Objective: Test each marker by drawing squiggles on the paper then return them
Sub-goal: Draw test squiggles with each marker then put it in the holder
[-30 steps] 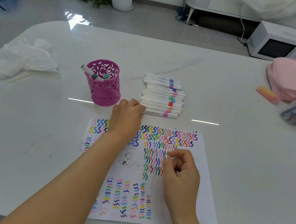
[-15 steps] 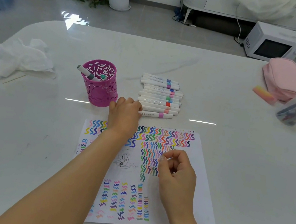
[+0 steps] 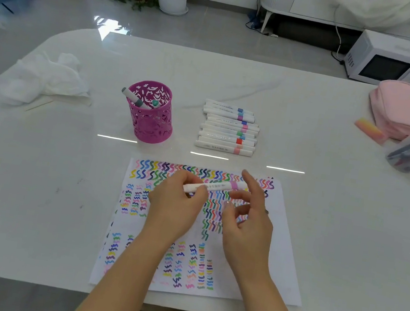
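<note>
White pink-banded marker (image 3: 216, 186) held crosswise above squiggle-covered paper (image 3: 285, 235).

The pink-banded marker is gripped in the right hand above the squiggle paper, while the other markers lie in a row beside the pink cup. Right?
Not quite: the head view shows the left hand gripping the pink-banded marker above the paper; the right hand is open at its banded end. The other markers do lie in a row beside the pink cup.

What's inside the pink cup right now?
In the pink cup: a grey-capped marker leaning over the rim, and a teal-capped marker's tip. The perforated wall hides their lower ends.
</note>
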